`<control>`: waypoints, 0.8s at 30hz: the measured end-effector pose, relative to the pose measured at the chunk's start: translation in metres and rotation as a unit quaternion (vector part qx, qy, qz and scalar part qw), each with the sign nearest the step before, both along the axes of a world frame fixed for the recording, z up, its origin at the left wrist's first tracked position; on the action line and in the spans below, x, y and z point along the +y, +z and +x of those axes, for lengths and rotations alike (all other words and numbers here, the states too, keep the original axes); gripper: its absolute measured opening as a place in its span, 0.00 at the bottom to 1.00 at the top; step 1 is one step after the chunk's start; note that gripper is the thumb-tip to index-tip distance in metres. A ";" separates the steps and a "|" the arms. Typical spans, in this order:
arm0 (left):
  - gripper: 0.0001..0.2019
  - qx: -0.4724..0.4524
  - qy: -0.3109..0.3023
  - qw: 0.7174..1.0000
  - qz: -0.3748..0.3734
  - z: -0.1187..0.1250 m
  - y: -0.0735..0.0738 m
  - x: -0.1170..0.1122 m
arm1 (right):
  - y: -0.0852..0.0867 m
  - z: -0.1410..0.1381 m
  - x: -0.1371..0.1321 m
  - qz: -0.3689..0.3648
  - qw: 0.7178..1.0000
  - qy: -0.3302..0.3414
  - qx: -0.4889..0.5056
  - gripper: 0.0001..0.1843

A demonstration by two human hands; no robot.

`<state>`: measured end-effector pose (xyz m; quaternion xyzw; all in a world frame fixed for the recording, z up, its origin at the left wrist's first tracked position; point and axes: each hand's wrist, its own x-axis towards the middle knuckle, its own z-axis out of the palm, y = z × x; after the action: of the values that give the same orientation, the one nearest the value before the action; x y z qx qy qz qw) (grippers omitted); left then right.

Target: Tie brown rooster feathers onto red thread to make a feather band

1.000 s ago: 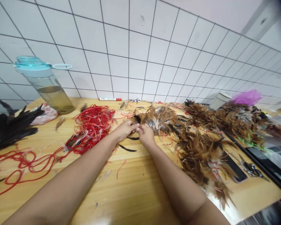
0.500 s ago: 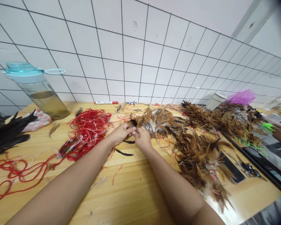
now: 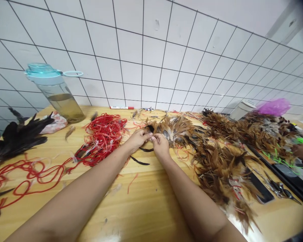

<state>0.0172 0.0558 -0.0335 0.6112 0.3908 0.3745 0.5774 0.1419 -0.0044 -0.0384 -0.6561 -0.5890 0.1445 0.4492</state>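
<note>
My left hand and my right hand meet at the middle of a wooden table, fingers pinched together on the end of a string of brown feathers. The brown feathers run rightward in a long heap. A tangle of red cords lies just left of my left hand. Loose dark feathers lie under my wrists.
A clear water bottle with a teal lid stands at the back left, black feathers beside it. A red marker lies by the tiled wall. Scissors and a black tray sit right, where another person's hand shows.
Both hands stay pinched on the feather string's end, with small finger shifts. The view has swung slightly; the other person's hand at the right has moved a little.
</note>
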 end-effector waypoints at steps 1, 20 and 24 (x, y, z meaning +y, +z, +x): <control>0.18 0.000 0.009 1.000 0.011 0.000 0.001 0.000 | -0.001 0.001 0.001 0.004 1.000 0.002 0.004 0.06; 0.14 -0.042 0.011 0.998 0.043 0.009 0.033 -0.024 | -0.011 0.005 0.008 0.019 1.000 0.008 -0.021 0.09; 0.15 -0.069 0.032 0.997 0.028 0.012 0.033 -0.027 | -0.010 0.006 0.008 0.022 0.999 0.015 -0.027 0.09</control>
<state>0.0295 0.0288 -0.0008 0.5870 0.3584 0.4448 0.5737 0.1478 0.0036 -0.0481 -0.6403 -0.6139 0.1206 0.4455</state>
